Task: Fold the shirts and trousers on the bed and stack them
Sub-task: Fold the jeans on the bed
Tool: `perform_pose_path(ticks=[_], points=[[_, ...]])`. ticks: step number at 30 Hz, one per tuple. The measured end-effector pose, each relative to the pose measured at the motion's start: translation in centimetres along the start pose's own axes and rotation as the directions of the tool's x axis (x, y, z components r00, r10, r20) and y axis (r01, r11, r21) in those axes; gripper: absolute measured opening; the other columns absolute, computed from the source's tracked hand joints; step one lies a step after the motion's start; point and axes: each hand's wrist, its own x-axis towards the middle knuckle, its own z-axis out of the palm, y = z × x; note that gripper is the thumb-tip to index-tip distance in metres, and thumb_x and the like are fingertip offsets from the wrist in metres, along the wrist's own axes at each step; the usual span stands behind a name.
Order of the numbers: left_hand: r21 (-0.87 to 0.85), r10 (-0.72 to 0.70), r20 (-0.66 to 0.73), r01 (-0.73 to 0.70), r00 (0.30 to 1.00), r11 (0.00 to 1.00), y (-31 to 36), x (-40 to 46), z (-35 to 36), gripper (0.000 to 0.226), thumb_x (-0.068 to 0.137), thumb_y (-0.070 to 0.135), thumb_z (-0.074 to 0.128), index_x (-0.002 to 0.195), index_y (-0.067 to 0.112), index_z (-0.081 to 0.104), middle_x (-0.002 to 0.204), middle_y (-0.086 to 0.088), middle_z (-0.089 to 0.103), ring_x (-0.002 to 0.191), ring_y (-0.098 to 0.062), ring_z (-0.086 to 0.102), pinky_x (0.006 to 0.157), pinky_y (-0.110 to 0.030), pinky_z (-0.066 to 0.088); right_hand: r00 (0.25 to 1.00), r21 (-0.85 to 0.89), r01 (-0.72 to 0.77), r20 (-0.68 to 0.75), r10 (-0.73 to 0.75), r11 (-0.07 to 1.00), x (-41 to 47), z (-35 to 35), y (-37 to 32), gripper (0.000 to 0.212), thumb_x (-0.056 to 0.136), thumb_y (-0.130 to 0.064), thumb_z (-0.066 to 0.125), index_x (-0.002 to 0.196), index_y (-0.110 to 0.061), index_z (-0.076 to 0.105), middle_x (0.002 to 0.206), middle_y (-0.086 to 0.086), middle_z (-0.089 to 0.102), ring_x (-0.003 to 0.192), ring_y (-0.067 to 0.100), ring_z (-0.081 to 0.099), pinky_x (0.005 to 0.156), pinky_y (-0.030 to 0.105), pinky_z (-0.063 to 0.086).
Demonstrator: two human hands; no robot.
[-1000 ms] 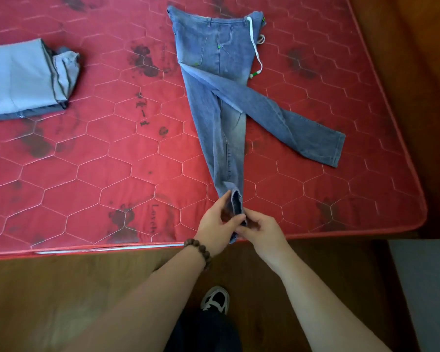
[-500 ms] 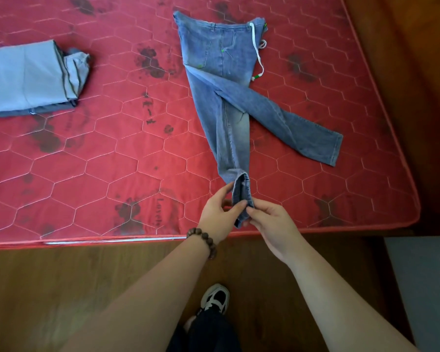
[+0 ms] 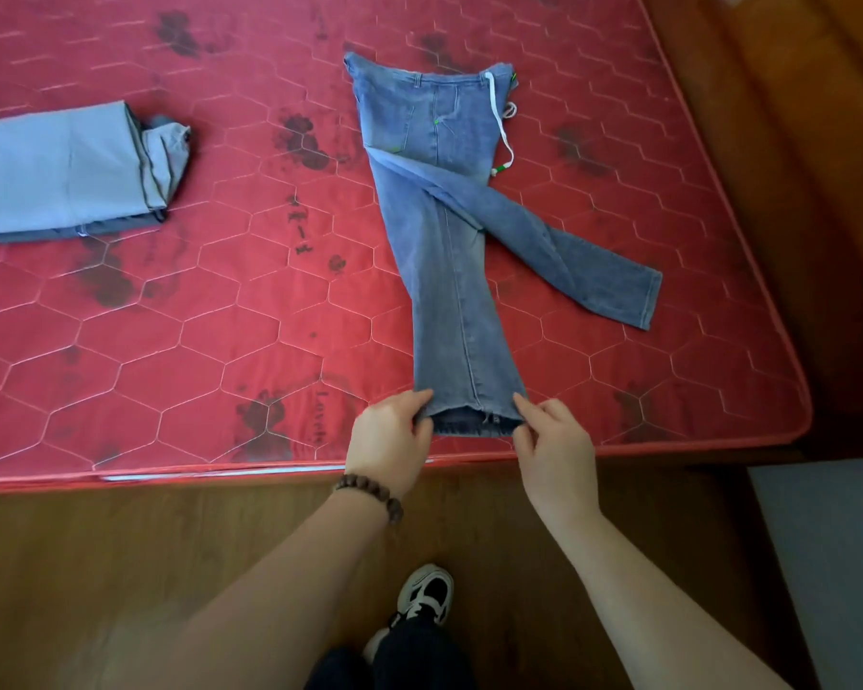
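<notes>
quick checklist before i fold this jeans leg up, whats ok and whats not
1. Left hand pinches the left corner of the hem: ok.
2. Right hand pinches the right corner of the hem: ok.
3. Near leg of the jeans lies flat and spread: ok.
4. Both legs lined up: not ok, the other leg splays out to the right.
5. Drawstring tucked in: not ok, it trails off the waistband.
6. Folded grey garment clear of the jeans: ok, it lies apart on the mattress.
</notes>
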Motion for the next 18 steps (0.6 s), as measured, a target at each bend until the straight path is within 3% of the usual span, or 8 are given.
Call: perform_pose_path(ticks=[3, 5, 7, 9, 11, 13, 16, 18], points=[[0.135, -0.034, 0.133, 0.016, 0.99, 0.991, -2.3, -0.9, 1.7, 0.026, 0.09, 0.007, 0.053, 0.111, 0.005, 0.069, 0.123, -0.006, 0.065, 0.109, -0.024, 0.061, 0.097, -0.033, 0.047, 0.989, -0.111, -0.011, 0.149, 0.027, 0.994, -1.3, 2.5, 2.0, 0.038, 0.089, -0.006, 0.062, 0.127, -0.009, 0.061, 0.087, -0.002, 0.056, 0.074, 0.015, 0.055, 0.068, 0.029, 0.049], [0.218, 0.006, 0.159, -0.041, 0.987, 0.975, -3.8, -1.3, 3.0, 0.022, 0.089, 0.004, 0.057, 0.106, 0.001, 0.071, 0.142, -0.007, 0.05, 0.13, -0.025, 0.049, 0.109, -0.036, 0.039, 0.984, -0.216, 0.063, 0.178, -0.024, 0.974, -1.7, 4.3, 3.2, 0.032, 0.082, -0.005, 0.069, 0.114, -0.005, 0.069, 0.09, 0.003, 0.059, 0.078, 0.02, 0.058, 0.069, 0.032, 0.051], [0.286, 0.123, 0.199, -0.178, 0.972, 0.942, -5.9, -1.6, 4.8, 0.012, 0.077, -0.005, 0.067, 0.088, -0.001, 0.073, 0.139, -0.018, 0.051, 0.132, -0.032, 0.045, 0.11, -0.047, 0.035, 0.975, -0.329, 0.153, 0.204, -0.088, 0.932, -1.9, 6.0, 4.1, 0.025, 0.073, -0.002, 0.077, 0.097, -0.001, 0.071, 0.109, 0.015, 0.065, 0.098, 0.03, 0.063, 0.085, 0.04, 0.054], [0.348, 0.2, 0.277, -0.292, 0.94, 0.891, -7.7, -1.6, 6.2, 0.012, 0.069, -0.007, 0.074, 0.076, 0.002, 0.07, 0.131, -0.024, 0.056, 0.128, -0.035, 0.049, 0.108, -0.051, 0.027, 0.95, -0.372, 0.252, 0.271, -0.155, 0.893, -1.8, 7.3, 4.8, 0.024, 0.068, -0.001, 0.079, 0.089, -0.001, 0.067, 0.129, 0.023, 0.058, 0.121, 0.034, 0.056, 0.104, 0.044, 0.043], [0.399, 0.208, 0.387, -0.366, 0.898, 0.841, -8.7, -1.7, 6.9, 0.011, 0.079, -0.001, 0.069, 0.089, 0.002, 0.069, 0.14, -0.023, 0.047, 0.135, -0.032, 0.04, 0.112, -0.045, 0.013, 0.917, -0.363, 0.347, 0.324, -0.232, 0.865, -1.5, 8.3, 5.5, 0.021, 0.07, 0.0, 0.077, 0.084, -0.004, 0.061, 0.14, 0.025, 0.048, 0.132, 0.033, 0.047, 0.111, 0.044, 0.033], [0.406, 0.227, 0.467, -0.436, 0.854, 0.803, -9.8, -1.5, 7.6, 0.025, 0.096, 0.008, 0.047, 0.116, 0.001, 0.06, 0.156, -0.017, 0.021, 0.147, -0.025, 0.015, 0.115, -0.03, -0.007, 0.879, -0.35, 0.426, 0.379, -0.29, 0.834, -1.3, 9.0, 6.2, 0.018, 0.075, 0.001, 0.07, 0.081, -0.006, 0.055, 0.144, 0.028, 0.041, 0.136, 0.035, 0.041, 0.112, 0.046, 0.031], [0.424, 0.215, 0.529, -0.475, 0.821, 0.771, -10.4, -1.2, 8.5, 0.034, 0.1, 0.008, 0.035, 0.134, 0.003, 0.043, 0.159, -0.014, 0.009, 0.149, -0.02, 0.003, 0.114, -0.024, -0.012, 0.821, -0.329, 0.521, 0.447, -0.356, 0.788, -1.2, 10.4, 7.1, 0.009, 0.082, 0.002, 0.061, 0.087, -0.004, 0.055, 0.143, 0.03, 0.04, 0.135, 0.037, 0.04, 0.111, 0.05, 0.035], [0.423, 0.196, 0.564, -0.485, 0.802, 0.765, -10.5, -1.3, 9.2, 0.042, 0.1, 0.003, 0.034, 0.141, 0.003, 0.031, 0.16, -0.015, 0.007, 0.149, -0.02, 0.001, 0.113, -0.024, -0.012, 0.802, -0.32, 0.542, 0.473, -0.365, 0.777, -1.4, 11.7, 7.8, 0.017, 0.085, 0.003, 0.059, 0.101, 0.0, 0.059, 0.14, 0.028, 0.046, 0.131, 0.037, 0.046, 0.107, 0.051, 0.039]])
